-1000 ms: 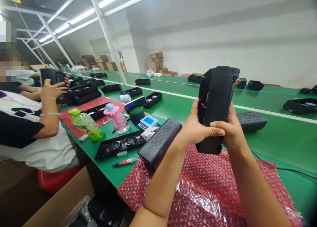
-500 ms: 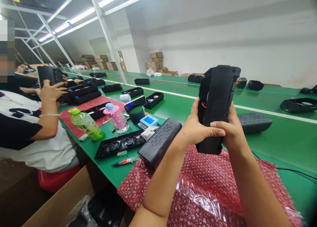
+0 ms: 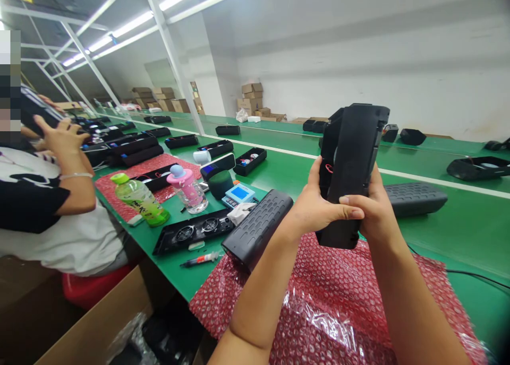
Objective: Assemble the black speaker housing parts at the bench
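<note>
A black speaker housing (image 3: 350, 168) is held up nearly vertical over the red bubble wrap (image 3: 319, 301). My left hand (image 3: 314, 203) grips its left side, and my right hand (image 3: 370, 200) wraps round its right side. Both thumbs lie across its near face and meet. A bit of red wire shows in the opening on the left of the housing. Just left of my left forearm lies a black speaker (image 3: 258, 227) with a patterned grille, partly on the bubble wrap. Behind my right hand rests a second patterned speaker (image 3: 416, 198).
To the left stand a green bottle (image 3: 141, 200), a pink-lidded bottle (image 3: 187, 189) and a small blue-screened device (image 3: 239, 194). A black panel (image 3: 191, 232) and a syringe (image 3: 201, 260) lie near the edge. Several open housings (image 3: 250, 161) sit along the green bench. A co-worker (image 3: 59, 195) sits at left.
The housing in my hands has barely moved. At left, the co-worker has shifted the black piece they hold leftward and tilted it. The speaker behind my right hand appears slightly further right.
</note>
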`<state>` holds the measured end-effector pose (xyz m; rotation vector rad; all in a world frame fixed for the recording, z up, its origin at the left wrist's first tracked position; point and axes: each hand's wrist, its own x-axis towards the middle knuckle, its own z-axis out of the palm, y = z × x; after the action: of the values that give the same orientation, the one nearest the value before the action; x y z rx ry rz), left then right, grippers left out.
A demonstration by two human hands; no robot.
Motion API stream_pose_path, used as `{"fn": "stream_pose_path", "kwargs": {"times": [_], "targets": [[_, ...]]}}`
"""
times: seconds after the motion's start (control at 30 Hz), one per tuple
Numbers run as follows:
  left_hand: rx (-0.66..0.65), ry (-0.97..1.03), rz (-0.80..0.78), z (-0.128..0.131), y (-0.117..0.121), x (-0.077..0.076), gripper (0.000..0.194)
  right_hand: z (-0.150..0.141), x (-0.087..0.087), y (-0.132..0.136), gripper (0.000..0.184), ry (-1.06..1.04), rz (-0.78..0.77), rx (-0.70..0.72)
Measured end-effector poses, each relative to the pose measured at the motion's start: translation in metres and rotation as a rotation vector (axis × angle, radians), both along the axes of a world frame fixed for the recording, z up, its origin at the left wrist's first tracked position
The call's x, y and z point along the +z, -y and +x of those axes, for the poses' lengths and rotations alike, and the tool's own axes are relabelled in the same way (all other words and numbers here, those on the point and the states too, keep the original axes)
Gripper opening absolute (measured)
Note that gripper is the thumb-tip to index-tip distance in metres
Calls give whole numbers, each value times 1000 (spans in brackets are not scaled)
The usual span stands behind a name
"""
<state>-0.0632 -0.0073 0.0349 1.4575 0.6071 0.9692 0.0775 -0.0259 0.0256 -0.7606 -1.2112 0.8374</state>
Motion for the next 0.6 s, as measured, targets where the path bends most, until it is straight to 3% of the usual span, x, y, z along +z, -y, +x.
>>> {"fn": "stream_pose_path", "kwargs": {"times": [0.47,0.53,0.6], "targets": [[-7,-47,-26,-6,1,3,149,1,-3,-2,93,10,-64,59],[-5,-53,-24,-8,1,3,150,8,-2,1,88,0,-97,96],[24,-64,-21,-9,5,5,150,17,-1,3,72,-24,-132,97]]}}
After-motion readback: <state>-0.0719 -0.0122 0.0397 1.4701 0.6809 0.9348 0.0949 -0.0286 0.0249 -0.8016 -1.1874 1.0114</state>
